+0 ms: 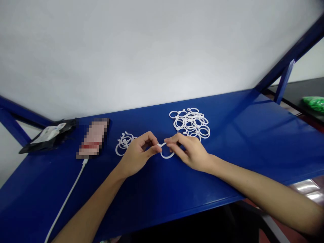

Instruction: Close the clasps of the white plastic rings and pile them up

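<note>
Both hands meet over the middle of a blue shelf (157, 189). My left hand (136, 153) and my right hand (188, 150) each pinch one end of a thin white plastic ring (167, 156), which hangs in a loop between them just above the surface. A pile of several similar white rings (191, 123) lies just behind my right hand. A smaller cluster of white rings (124, 142) lies just left of my left hand.
A blurred-out phone (93, 137) lies at the left with a white cable (68, 195) running toward the front edge. A black packet with a white label (48, 135) sits at the far left. Blue frame struts (283, 81) rise at the right; something green (315, 103) lies beyond.
</note>
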A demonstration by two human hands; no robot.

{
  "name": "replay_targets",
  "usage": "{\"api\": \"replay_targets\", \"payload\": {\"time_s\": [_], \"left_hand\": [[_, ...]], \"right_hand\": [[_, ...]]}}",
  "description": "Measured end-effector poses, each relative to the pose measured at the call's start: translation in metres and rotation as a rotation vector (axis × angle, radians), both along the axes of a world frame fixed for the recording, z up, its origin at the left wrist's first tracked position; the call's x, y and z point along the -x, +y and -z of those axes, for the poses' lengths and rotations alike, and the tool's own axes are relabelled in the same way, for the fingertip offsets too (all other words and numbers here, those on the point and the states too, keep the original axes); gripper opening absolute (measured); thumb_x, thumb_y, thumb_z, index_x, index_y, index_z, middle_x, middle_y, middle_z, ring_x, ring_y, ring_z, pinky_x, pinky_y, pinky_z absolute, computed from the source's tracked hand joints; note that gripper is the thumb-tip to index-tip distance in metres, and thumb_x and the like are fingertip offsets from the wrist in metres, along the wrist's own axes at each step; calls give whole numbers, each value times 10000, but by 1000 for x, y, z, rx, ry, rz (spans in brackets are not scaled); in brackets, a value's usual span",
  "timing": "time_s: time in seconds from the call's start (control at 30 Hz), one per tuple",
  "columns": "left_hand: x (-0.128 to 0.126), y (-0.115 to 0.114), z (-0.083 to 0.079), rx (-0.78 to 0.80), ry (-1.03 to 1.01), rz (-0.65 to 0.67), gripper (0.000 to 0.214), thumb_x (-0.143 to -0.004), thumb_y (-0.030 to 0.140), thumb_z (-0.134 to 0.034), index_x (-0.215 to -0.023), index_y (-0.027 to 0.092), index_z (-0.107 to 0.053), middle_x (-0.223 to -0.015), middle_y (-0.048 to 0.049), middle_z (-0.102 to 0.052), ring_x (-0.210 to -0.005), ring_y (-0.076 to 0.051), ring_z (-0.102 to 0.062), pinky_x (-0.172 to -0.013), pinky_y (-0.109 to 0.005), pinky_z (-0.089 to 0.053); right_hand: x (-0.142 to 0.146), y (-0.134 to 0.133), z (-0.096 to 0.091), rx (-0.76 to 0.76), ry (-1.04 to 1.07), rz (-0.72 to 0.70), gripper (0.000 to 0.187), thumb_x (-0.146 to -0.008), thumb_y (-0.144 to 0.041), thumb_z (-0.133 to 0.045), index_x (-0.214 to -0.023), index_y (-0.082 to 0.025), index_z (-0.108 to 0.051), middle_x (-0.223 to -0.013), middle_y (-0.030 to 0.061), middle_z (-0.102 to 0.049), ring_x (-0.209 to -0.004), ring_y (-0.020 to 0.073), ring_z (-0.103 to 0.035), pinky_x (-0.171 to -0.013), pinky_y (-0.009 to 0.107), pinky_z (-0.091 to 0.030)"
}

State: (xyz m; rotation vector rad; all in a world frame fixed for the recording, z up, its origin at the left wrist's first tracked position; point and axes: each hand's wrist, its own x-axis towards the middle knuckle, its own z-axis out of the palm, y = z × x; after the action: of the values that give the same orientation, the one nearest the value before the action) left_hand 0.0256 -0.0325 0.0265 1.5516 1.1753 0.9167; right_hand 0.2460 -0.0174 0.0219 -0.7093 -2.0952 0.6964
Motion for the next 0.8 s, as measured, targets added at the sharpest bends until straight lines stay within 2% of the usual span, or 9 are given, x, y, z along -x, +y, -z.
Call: {"api": "replay_targets", "payload": {"time_s": [0.1, 0.2, 0.3, 0.4, 0.57, 0.8], "left_hand": [[-1, 2, 6, -54, 67, -56, 313, -795, 437, -762, -758, 198, -563, -716, 44, -579, -644, -101, -512, -607, -226, -398], [-2, 4, 12, -132, 152, -52, 272, -834, 428, -730, -761, 203, -595, -686, 48, -594, -626, -101, -530, -612, -231, -404], [-3, 3, 18, -244, 142, -25, 270, -875, 451, -686, -773, 209, -625, -680, 45, -607, -614, -100, -540, -614, -234, -414], [-6, 0, 20, -363, 98, -66, 223, -904, 447, -657, -866, 227, -658, -750, 32, -643, -672, -110, -582, -638, -234, -435], [-11, -2, 20, -496, 81, -91, 175, -939, 383, -626, -868, 229, -670, -750, 25, -639, -662, -104, -587, -620, -234, -436], [-10, -2, 18, -524, 63, -66, 156, -962, 309, -595, -865, 227, -684, -740, 6, -638, -680, -116, -598, -623, -248, -449]], "right_hand": [[-1, 0, 0, 138, -17, -36, 112, -999, -258, -516, -965, -186, -594, -859, 23, -724, -712, 115, -681, -597, 216, -501], [-1, 1, 0, 210, -33, -69, 150, -1004, -270, -505, -930, -183, -601, -747, -1, -672, -676, 112, -647, -586, 220, -477], [-1, 1, 0, 264, -16, -87, 154, -1002, -272, -509, -920, -183, -604, -711, -21, -642, -603, 90, -600, -565, 214, -454], [1, 1, 0, 317, 6, -64, 149, -999, -278, -511, -921, -181, -593, -703, -26, -640, -565, 81, -575, -552, 215, -441], [4, 0, 3, 350, -16, -47, 131, -991, -282, -515, -938, -182, -581, -689, -27, -637, -560, 91, -574, -553, 229, -435], [2, 0, 3, 351, 35, -87, 143, -994, -301, -522, -959, -177, -586, -695, -25, -624, -560, 85, -567, -551, 218, -444]]}}
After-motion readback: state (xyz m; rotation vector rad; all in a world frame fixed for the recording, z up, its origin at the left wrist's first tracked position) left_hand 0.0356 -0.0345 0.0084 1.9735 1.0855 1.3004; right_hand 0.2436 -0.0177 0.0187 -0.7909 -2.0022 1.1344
